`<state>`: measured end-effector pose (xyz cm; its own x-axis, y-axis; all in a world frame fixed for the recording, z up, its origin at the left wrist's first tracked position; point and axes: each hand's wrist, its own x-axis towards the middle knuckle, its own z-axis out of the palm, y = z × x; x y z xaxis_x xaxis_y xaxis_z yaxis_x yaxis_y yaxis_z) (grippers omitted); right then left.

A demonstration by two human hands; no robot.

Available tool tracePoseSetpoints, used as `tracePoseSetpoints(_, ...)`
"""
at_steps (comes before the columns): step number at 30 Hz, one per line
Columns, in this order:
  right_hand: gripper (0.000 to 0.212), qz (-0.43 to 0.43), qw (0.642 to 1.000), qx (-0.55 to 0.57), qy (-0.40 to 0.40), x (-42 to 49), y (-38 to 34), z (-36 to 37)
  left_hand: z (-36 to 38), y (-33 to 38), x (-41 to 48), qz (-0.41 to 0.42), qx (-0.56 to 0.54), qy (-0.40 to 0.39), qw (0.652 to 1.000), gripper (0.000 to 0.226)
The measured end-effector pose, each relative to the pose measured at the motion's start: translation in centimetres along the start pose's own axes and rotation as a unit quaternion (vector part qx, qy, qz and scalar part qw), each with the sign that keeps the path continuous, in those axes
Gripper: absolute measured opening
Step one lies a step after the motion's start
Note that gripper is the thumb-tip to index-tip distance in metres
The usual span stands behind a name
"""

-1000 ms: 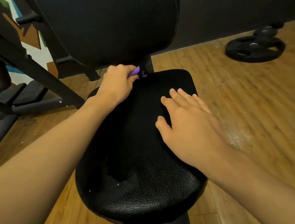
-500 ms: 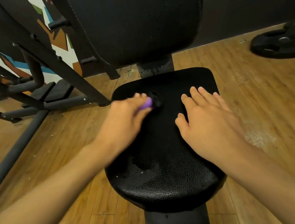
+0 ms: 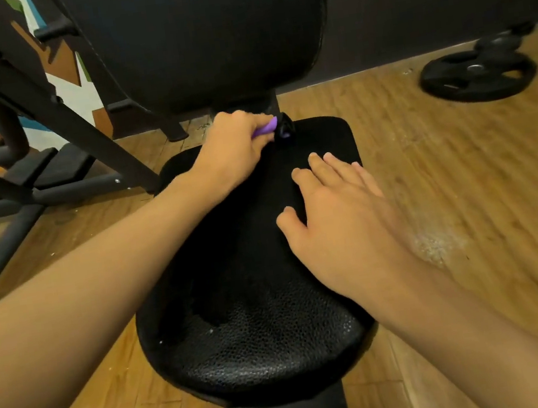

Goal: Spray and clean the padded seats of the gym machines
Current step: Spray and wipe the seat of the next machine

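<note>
Gripping a purple tool [image 3: 266,130] with fingers curled tight round its handle, the left hand [image 3: 235,143] is now working at the far edge of the padded seat [image 3: 256,344], just under the backrest [image 3: 203,40]; half a second ago it was sitting nearer the middle of the seat's left side. The right hand [image 3: 339,225] is still lying flat on the seat's right side, fingers straight and together, holding nothing. The tool is lying roughly across the seat, its dark tip [image 3: 285,126] pointing right along the far edge and touching the padding. The seat's long axis is running from the near edge away towards the backrest, and its pebbled near end is shining. A weight plate [image 3: 477,76] is lying on the wooden floor [image 3: 464,176], well apart to the right.
</note>
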<state>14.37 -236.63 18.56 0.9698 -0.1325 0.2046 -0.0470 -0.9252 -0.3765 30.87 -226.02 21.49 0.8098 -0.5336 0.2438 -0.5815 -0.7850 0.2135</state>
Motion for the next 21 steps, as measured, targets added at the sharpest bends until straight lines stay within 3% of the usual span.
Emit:
tracePoseSetpoints(6,0.060,0.000,1.000,-0.001,-0.006,-0.1,0.3,-0.1,-1.6,-0.6,-5.7,0.033,-0.019,-0.017,0.999,0.039)
tracePoseSetpoints(16,0.060,0.007,0.999,-0.024,-0.033,-0.5,0.2,-0.5,-2.8,2.6,-23.9,0.113,-0.122,-0.017,0.986,0.047)
tracePoseSetpoints(19,0.060,0.008,0.999,-0.035,-0.035,-0.5,0.0,-0.6,0.3,1.7,-27.1,0.158,-0.088,-0.011,0.983,0.049)
tracePoseSetpoints(21,0.060,0.008,0.999,-0.037,-0.031,-0.5,-0.1,-0.5,3.3,-1.3,-25.9,0.153,0.008,-0.042,0.987,0.057)
